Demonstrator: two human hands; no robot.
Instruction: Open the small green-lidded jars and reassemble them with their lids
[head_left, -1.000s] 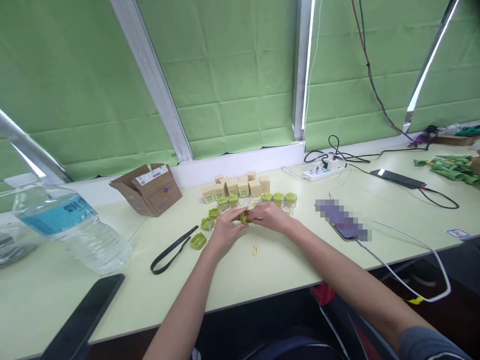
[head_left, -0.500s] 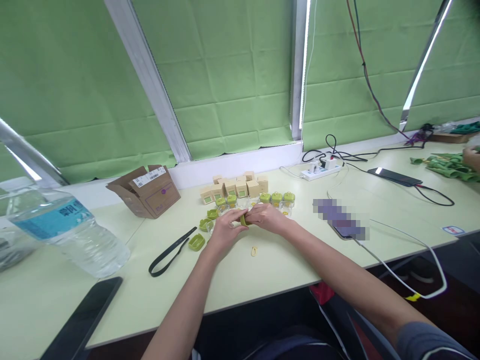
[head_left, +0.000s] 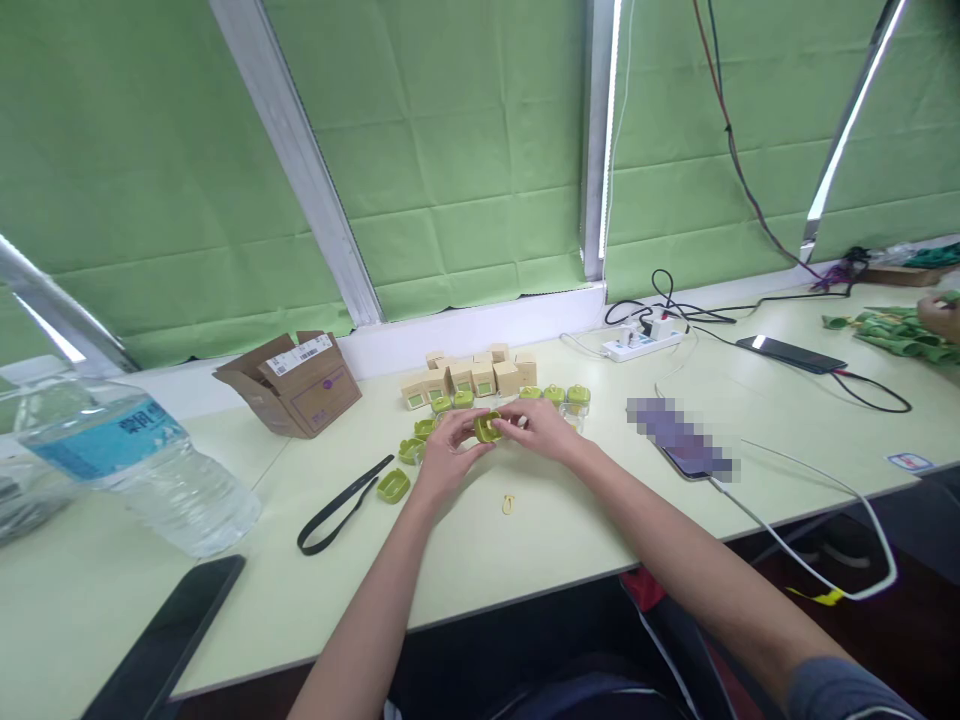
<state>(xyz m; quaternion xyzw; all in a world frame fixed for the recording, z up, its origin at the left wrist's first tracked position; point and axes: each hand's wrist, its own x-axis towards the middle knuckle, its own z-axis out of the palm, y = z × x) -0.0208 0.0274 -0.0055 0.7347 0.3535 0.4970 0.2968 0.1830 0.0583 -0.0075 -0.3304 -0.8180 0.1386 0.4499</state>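
Note:
Between both hands, a small green plastic lid is tilted so its hollow inside faces me. My left hand pinches it by its left side, thumb below and fingers above. My right hand has its fingertips on the lid's right edge. On the table nearer me lies a small yellow loop-shaped piece. Left of my hands sit loose green lids, one of them a hollow square one. Behind my right hand stand several clear boxes with green lids, and others are partly hidden by my hands.
Small cardboard boxes stand in rows behind. Leftward are an open brown carton, a black strap, a water bottle and a phone. Rightward lie a power strip, cables and phones. Another person's hand handles green pieces.
The green lid has been turned so its hollow side now shows. My right hand has shifted slightly, its fingers now at the lid's right edge.

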